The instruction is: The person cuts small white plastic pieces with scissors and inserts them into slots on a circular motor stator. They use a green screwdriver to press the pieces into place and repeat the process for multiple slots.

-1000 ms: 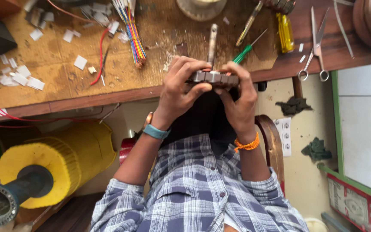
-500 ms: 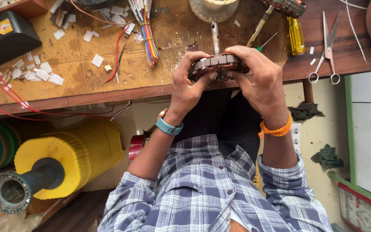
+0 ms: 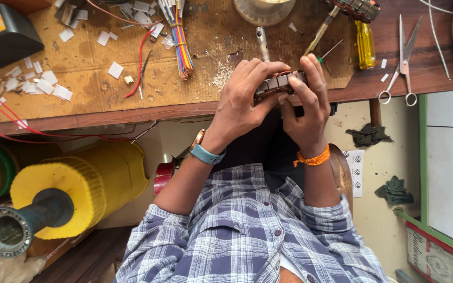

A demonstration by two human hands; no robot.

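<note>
Here both hands, left hand (image 3: 239, 102) and right hand (image 3: 305, 112), grip the rotor (image 3: 279, 83); steady it on the bench (image 3: 184, 99), shaft (image 3: 261, 43) at 12 o'clock.

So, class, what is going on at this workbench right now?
A person in a checked shirt holds a small slotted metal core in both hands at the bench edge. The left hand wraps it from one side, the right hand from the other. Scissors, a yellow screwdriver, coloured wires and paper scraps lie around.
</note>
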